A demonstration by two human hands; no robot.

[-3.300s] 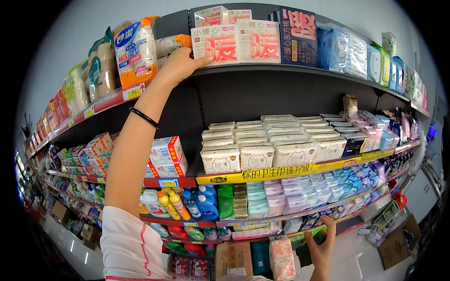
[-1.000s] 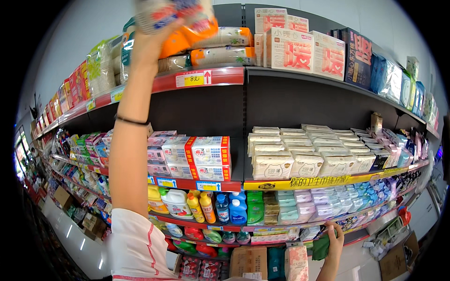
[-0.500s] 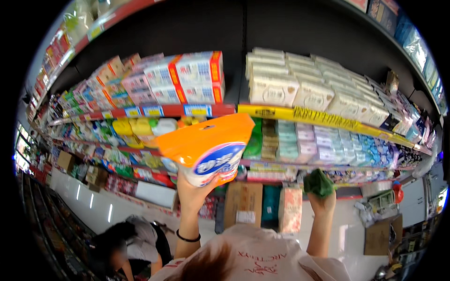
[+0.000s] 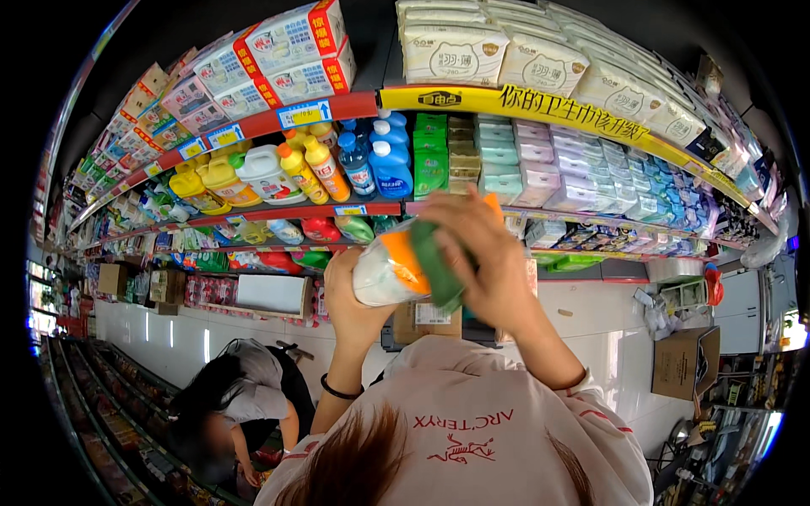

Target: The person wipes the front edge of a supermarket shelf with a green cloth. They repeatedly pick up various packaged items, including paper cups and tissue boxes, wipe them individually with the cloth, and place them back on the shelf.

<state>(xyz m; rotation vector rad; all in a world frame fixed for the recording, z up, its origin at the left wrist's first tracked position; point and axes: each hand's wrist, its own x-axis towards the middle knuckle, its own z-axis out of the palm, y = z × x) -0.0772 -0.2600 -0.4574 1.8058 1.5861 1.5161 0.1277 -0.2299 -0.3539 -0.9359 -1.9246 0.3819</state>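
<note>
Below, white tiled floor; both hands, left hand and right hand, grip orange-white pack facing stocked shelves.

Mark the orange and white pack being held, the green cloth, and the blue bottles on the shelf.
orange and white pack (image 4: 390,271), head view, on its white plastic face.
green cloth (image 4: 434,266), head view, on the strip showing under the right hand.
blue bottles (image 4: 390,167), head view, on the body of the right-hand bottle.
</note>
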